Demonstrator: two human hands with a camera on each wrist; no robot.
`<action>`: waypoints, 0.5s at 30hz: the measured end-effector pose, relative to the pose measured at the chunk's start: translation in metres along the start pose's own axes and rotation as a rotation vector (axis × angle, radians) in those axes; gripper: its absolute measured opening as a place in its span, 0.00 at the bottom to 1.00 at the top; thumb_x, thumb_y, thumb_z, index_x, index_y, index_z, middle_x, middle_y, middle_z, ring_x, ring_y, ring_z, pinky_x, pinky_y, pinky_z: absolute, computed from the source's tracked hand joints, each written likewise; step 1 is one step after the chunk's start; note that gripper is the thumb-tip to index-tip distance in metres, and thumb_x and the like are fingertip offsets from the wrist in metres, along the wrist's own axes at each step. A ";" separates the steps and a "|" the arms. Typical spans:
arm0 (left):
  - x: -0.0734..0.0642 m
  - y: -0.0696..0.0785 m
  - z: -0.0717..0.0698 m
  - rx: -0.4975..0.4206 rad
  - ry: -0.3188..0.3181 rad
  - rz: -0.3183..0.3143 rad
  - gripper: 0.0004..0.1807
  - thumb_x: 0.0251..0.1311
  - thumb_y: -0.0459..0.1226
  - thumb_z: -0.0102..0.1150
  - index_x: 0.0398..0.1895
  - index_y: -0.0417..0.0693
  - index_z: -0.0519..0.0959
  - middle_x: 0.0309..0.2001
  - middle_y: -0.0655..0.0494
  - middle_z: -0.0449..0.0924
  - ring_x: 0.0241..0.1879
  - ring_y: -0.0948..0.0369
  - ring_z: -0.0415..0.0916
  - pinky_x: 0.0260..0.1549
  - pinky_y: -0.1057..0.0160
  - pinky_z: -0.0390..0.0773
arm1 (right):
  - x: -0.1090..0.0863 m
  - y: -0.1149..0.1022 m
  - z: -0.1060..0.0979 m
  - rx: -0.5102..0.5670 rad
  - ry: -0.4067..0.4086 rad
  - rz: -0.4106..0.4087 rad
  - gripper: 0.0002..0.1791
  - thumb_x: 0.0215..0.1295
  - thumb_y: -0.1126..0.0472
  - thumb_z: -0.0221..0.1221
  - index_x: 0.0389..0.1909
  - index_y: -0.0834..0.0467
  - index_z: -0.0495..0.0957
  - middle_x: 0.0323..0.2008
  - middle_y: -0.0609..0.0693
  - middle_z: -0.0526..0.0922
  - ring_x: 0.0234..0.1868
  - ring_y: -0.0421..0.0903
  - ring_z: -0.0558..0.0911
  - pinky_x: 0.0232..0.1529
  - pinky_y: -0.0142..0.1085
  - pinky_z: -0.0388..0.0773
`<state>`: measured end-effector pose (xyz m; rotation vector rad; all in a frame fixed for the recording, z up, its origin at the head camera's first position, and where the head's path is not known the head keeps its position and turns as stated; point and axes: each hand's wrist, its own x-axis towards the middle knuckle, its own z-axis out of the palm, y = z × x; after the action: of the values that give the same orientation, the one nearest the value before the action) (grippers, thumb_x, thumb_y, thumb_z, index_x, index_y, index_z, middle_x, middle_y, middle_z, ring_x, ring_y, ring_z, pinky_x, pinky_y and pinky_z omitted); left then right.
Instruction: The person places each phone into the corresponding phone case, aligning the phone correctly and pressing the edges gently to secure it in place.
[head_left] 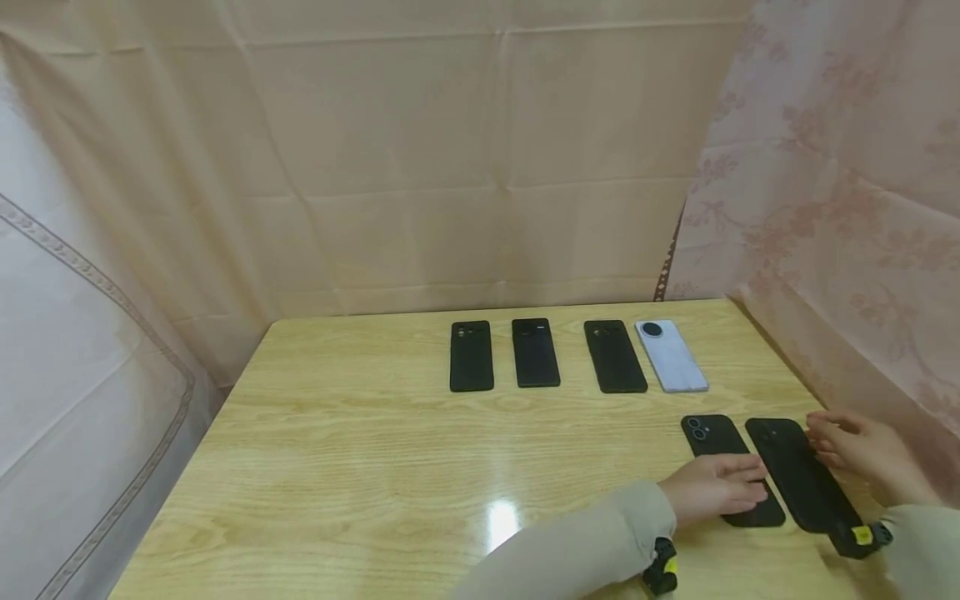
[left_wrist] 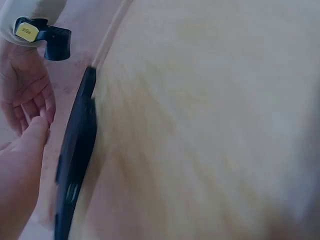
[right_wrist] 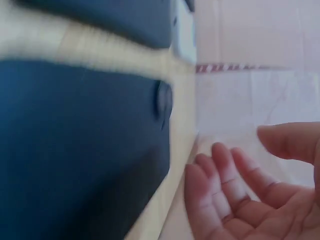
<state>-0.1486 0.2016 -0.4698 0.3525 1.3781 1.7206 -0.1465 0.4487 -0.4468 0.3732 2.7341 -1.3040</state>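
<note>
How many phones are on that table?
6. Back row, left to right: first black phone, second black phone, third black phone, pale phone. Nearer, at right: inner phone, partly covered by the left hand, and outer phone, beside the right hand. None seems fully hidden.

Screened tabletop corner, walled in cloth; whether home, office or studio, I cannot tell.
One pale wood-grain table (head_left: 337,467) before me, its glossy top catching a bright reflection (head_left: 502,523); one beige cloth (head_left: 390,150) hung behind, fold creases showing; one pinkish floral cloth (head_left: 847,167) along my right; one white cloth (head_left: 75,333) at my left, a patterned band (head_left: 112,292) running down it; two black wrist cameras (head_left: 660,568) with yellow patches, one at each of my sleeves (head_left: 600,533), marking a filming set-up.
</note>
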 end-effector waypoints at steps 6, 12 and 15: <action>-0.020 0.008 -0.027 0.360 0.038 0.185 0.25 0.71 0.34 0.52 0.70 0.48 0.67 0.62 0.61 0.77 0.58 0.71 0.75 0.52 0.77 0.75 | 0.001 -0.029 0.025 0.206 0.045 -0.164 0.16 0.75 0.54 0.50 0.55 0.61 0.70 0.33 0.21 0.76 0.34 0.23 0.79 0.33 0.24 0.81; -0.051 0.025 -0.064 0.538 0.134 0.314 0.25 0.73 0.39 0.50 0.71 0.52 0.66 0.65 0.62 0.74 0.62 0.69 0.72 0.56 0.75 0.73 | 0.008 -0.066 0.053 0.311 0.070 -0.252 0.10 0.74 0.53 0.52 0.52 0.45 0.70 0.37 0.23 0.78 0.37 0.24 0.81 0.35 0.23 0.81; -0.067 0.034 -0.085 0.565 0.191 0.358 0.25 0.74 0.40 0.48 0.72 0.53 0.64 0.68 0.59 0.71 0.66 0.62 0.70 0.59 0.73 0.72 | 0.010 -0.085 0.066 0.304 0.076 -0.289 0.17 0.75 0.52 0.51 0.59 0.53 0.69 0.38 0.24 0.77 0.39 0.25 0.81 0.37 0.24 0.82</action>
<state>-0.1837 0.0956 -0.4498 0.8036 2.0385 1.6431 -0.1796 0.3478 -0.4265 0.0463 2.7282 -1.8228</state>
